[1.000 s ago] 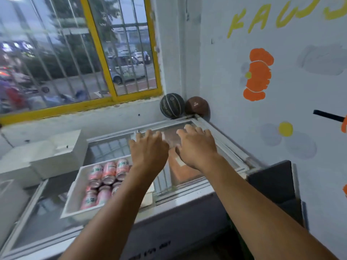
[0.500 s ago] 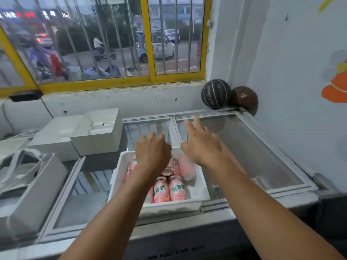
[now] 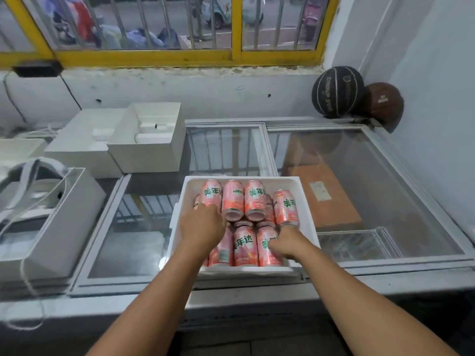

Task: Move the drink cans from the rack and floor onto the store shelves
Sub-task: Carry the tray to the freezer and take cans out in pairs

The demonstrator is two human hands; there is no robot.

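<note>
Several pink drink cans (image 3: 232, 199) lie on their sides, stacked in a white foam tray (image 3: 307, 209) on top of a glass-lidded chest freezer (image 3: 372, 181). My left hand (image 3: 203, 227) is down in the tray's left side, fingers curled over a pink can there that it mostly hides. On the front right, my right hand (image 3: 289, 244) grips a pink can (image 3: 267, 253), fingers wrapped round its side. No store shelves are in view.
Open white foam boxes (image 3: 146, 140) sit on the freezer's back left, and a white bag with straps (image 3: 46, 214) on the left. A black basketball (image 3: 336, 91) and a brown one (image 3: 383, 104) rest in the back right corner. A barred yellow window (image 3: 236, 29) is behind.
The view has swung left and down to centre on the tray. Both hands have dropped from above the freezer lid into the tray and closed on cans.
</note>
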